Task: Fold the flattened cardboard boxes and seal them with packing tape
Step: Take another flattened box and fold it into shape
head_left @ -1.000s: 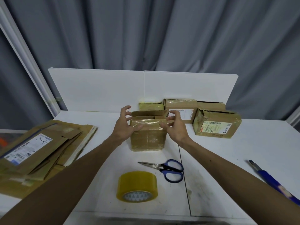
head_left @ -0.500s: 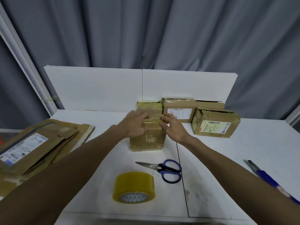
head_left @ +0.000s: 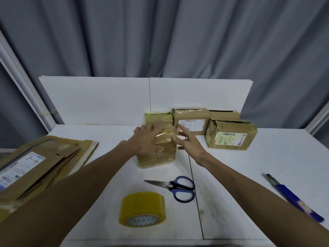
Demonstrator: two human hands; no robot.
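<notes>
– Brown box [head_left: 156,154], glossy with tape: where does it stand?
– Directly under your left hand [head_left: 147,138], upright on the white table [head_left: 249,175]. Your left fingers [head_left: 154,128] lie straight and close together, flat on its top.

– And your right hand [head_left: 187,141]?
– Its fingers [head_left: 183,131] are spread and hold nothing. The index tip reaches the box's upper right edge; whether it touches cannot be told.

– What lies nearer you than the fingers?
– Scissors [head_left: 176,188], blue-handled, with the blades together and pointing left, lie near your right wrist. The tape [head_left: 142,209], a yellowish roll, sits nearer still, beside your left forearm.

– And beyond the fingertips?
– Folded boxes [head_left: 229,139] stand in a row before the white panel [head_left: 99,100]. One is just behind your left fingertips, one with a label is just past your right fingertips, and the others are to the right of those.

– Out to the sides?
– Flat cardboard [head_left: 41,163] is stacked well to the left of your left fingers. A blue knife [head_left: 292,196] lies well to the right of your right fingers, at the near edge.
</notes>
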